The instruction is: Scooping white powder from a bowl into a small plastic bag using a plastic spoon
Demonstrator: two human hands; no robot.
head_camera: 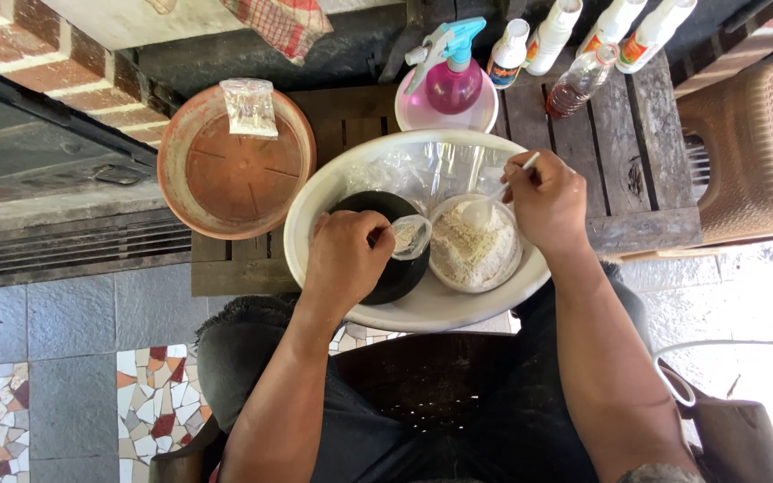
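A large white basin [315, 201] rests on my lap and the edge of a wooden pallet table. Inside it sit a black bowl [397, 273] and a clear container of pale coarse powder [473, 255]. My left hand [344, 259] holds a small clear plastic bag [409, 236] with some powder in it, open over the black bowl. My right hand [546, 201] grips a white plastic spoon [485, 207], its bowl just above the powder. Crumpled clear plastic [422, 170] lies at the basin's far side.
A terracotta saucer [181, 161] with a small filled plastic bag [249, 107] stands left of the basin. A pink spray bottle [452, 76], several white bottles [552, 36] and a bottle of reddish liquid [576, 85] line the back. A brown plastic chair [762, 143] stands right.
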